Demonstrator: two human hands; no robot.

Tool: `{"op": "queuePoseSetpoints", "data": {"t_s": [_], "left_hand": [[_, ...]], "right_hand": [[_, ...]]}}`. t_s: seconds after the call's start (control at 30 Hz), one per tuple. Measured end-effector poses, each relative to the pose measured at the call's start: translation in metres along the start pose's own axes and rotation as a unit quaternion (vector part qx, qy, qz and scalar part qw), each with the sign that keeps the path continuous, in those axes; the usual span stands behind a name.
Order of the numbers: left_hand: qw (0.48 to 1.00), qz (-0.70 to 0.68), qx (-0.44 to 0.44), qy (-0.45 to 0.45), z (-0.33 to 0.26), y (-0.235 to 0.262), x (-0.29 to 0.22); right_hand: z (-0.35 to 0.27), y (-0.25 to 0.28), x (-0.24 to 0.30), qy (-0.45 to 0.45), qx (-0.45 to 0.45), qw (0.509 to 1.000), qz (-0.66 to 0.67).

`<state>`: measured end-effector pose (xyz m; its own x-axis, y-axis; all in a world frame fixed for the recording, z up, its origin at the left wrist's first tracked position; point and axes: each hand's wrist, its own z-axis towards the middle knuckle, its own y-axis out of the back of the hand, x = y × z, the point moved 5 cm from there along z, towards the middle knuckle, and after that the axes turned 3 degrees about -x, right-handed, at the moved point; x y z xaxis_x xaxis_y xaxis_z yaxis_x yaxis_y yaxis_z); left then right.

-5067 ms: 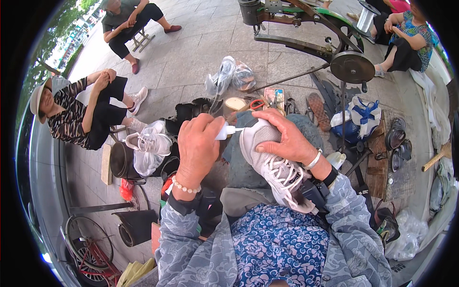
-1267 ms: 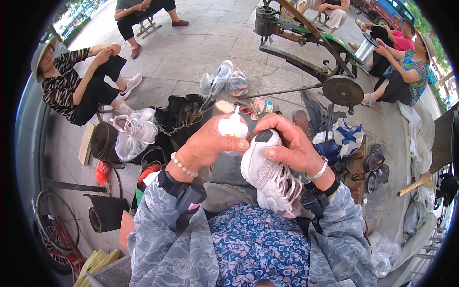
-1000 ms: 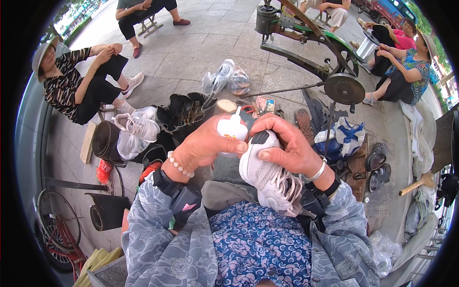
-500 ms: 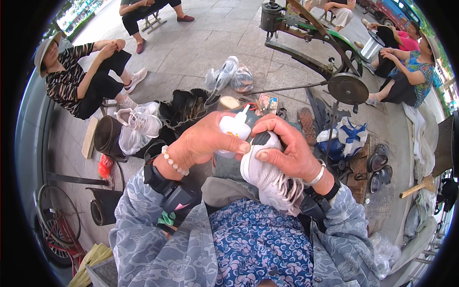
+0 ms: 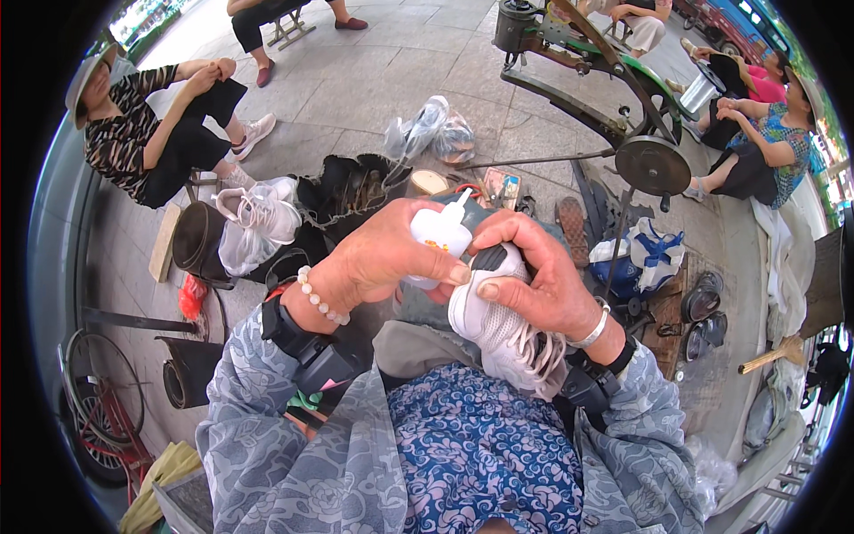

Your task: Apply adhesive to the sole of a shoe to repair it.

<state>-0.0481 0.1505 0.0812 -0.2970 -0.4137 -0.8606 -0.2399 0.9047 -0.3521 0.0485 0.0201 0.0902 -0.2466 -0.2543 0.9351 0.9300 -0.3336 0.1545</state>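
Observation:
A white squeeze bottle (image 5: 442,233) with a pointed nozzle sits in my left hand (image 5: 381,252), its tip aimed up and away from me. The thumb of that hand also presses the toe end of a white lace-up sneaker (image 5: 505,320). My right hand (image 5: 539,283) is closed around the same sneaker, thumb on its upper and fingers curled over the dark grey sole part at its far end. The laces hang toward my lap. Beneath both hands lies a grey cloth (image 5: 412,345) over my knees.
A pair of white sneakers (image 5: 260,216) in plastic stands at left near a dark bucket (image 5: 203,238). Ahead right rises a green hand-cranked sewing machine (image 5: 654,165). A blue-white bag (image 5: 636,258) and dark sandals (image 5: 704,303) lie at right. Seated people surround the spot.
Both hands keep their hold on the bottle and sneaker, almost unmoved. The surroundings have shifted slightly in the picture, as the head view turned a little.

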Motion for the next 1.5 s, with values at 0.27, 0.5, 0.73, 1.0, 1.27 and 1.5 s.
{"op": "queuePoseSetpoints", "data": {"t_s": [0.27,0.5,0.73,1.0,1.27,1.5], "left_hand": [[0.999,0.015,-0.04,-0.02,-0.001,0.001,0.0],[0.999,0.009,-0.029,-0.025,-0.002,0.001,0.001],[1.0,-0.006,-0.015,-0.021,0.0,-0.001,0.001],[0.998,-0.011,-0.052,-0.036,0.003,-0.002,-0.002],[0.996,0.04,-0.025,-0.072,0.004,-0.003,-0.003],[0.994,0.032,-0.086,-0.064,-0.019,0.022,0.008]], "right_hand": [[0.0,0.001,0.001,-0.012,0.002,1.0,-0.014],[0.002,0.0,-0.002,-0.002,0.003,1.0,-0.016],[0.001,0.003,-0.007,0.005,-0.01,1.0,-0.02],[0.003,0.005,-0.012,0.007,-0.005,1.0,-0.013],[0.0,0.003,-0.003,0.016,-0.006,1.0,-0.021],[0.004,-0.023,-0.008,0.078,-0.003,0.996,-0.032]]}}
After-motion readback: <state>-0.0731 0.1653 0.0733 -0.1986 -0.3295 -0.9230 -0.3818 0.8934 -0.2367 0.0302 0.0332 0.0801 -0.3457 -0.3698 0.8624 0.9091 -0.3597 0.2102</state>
